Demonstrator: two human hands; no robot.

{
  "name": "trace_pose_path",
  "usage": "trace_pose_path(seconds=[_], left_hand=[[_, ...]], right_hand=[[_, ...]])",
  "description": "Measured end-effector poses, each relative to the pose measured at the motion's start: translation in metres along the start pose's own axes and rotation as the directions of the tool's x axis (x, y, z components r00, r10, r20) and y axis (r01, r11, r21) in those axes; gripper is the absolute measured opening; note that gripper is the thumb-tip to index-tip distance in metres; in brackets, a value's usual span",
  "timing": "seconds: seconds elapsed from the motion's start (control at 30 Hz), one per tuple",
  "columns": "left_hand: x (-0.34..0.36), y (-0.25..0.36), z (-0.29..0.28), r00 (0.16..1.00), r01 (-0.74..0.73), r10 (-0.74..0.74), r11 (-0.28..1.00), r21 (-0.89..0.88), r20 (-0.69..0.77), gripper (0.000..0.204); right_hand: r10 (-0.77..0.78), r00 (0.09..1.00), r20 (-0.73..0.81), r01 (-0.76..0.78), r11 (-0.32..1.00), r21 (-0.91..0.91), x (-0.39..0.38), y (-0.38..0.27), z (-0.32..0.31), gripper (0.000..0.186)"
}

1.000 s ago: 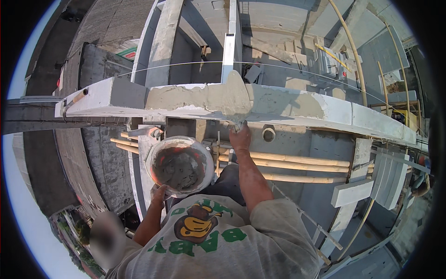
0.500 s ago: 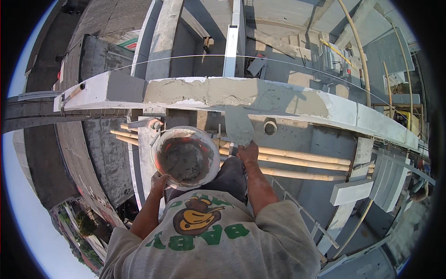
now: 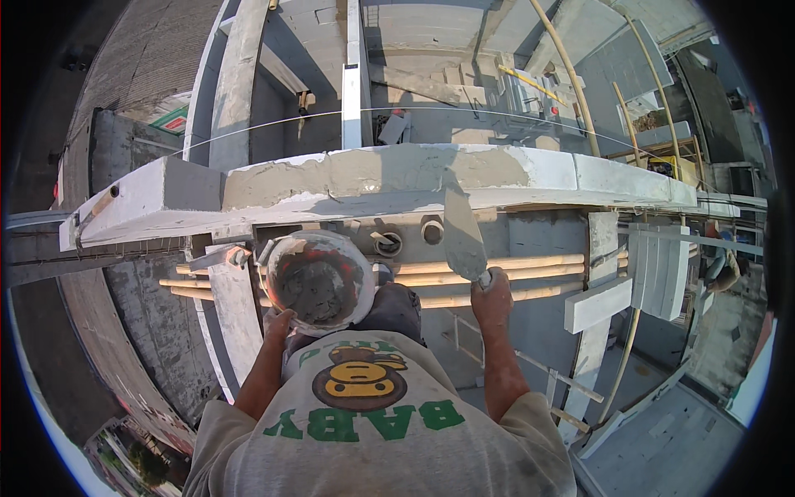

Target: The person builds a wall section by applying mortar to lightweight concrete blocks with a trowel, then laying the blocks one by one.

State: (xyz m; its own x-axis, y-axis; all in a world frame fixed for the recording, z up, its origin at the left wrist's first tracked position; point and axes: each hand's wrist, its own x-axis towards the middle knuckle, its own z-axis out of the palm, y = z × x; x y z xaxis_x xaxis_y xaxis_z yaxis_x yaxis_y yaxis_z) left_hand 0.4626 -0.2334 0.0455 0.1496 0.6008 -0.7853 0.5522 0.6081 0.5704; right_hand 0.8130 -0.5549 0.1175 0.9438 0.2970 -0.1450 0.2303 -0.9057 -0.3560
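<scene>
My left hand grips the near-left rim of a round bucket, whose inside is smeared with grey mortar. A brick trowel is in my right hand, fingers wrapped round its handle. Its mortar-coated blade points away from me, the tip close to the near edge of the block wall. Along the wall's top, a layer of grey mortar covers the left and middle stretch, while white block shows to the right.
Bamboo poles run across below the wall. White blocks are stacked on the right, next to a concrete beam. A thin string line stretches beyond the wall. A ladder-like frame stands low on the right.
My right hand and the trowel have moved right and turned, the blade drawing back from the wall top. Mortar there reaches a smoother edge. The whole view has shifted; my left hand stays on the bucket.
</scene>
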Motion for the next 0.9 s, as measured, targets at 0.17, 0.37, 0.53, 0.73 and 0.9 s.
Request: trace_pose_path(seconds=[0.17,0.37,0.53,0.73,0.9], left_hand=[[0.022,-0.002,-0.015,1.0,-0.002,0.005,0.997,0.074,-0.029,0.019],[0.037,-0.009,-0.046,0.996,-0.009,0.013,0.999,0.053,-0.092,0.016],[0.048,-0.032,-0.085,0.999,-0.039,0.035,0.983,-0.181,-0.025,0.019],[0.05,-0.049,-0.12,0.979,0.033,-0.055,0.993,-0.116,-0.196,0.023],[0.015,-0.04,-0.124,0.964,-0.033,-0.06,0.94,-0.34,-0.258,0.017]], right_hand=[[0.161,0.979,0.124,-0.157,0.987,-0.047,0.04,-0.013,-0.057,0.032],[0.349,0.936,0.044,-0.326,0.908,-0.262,0.099,0.006,-0.092,0.037],[0.384,0.893,0.236,-0.285,0.887,-0.362,0.133,-0.005,-0.115,0.041],[0.193,0.97,0.15,-0.101,0.876,-0.471,0.119,-0.058,-0.089,0.04],[0.004,0.959,0.282,0.048,0.983,-0.179,0.07,-0.106,-0.053,0.039]])
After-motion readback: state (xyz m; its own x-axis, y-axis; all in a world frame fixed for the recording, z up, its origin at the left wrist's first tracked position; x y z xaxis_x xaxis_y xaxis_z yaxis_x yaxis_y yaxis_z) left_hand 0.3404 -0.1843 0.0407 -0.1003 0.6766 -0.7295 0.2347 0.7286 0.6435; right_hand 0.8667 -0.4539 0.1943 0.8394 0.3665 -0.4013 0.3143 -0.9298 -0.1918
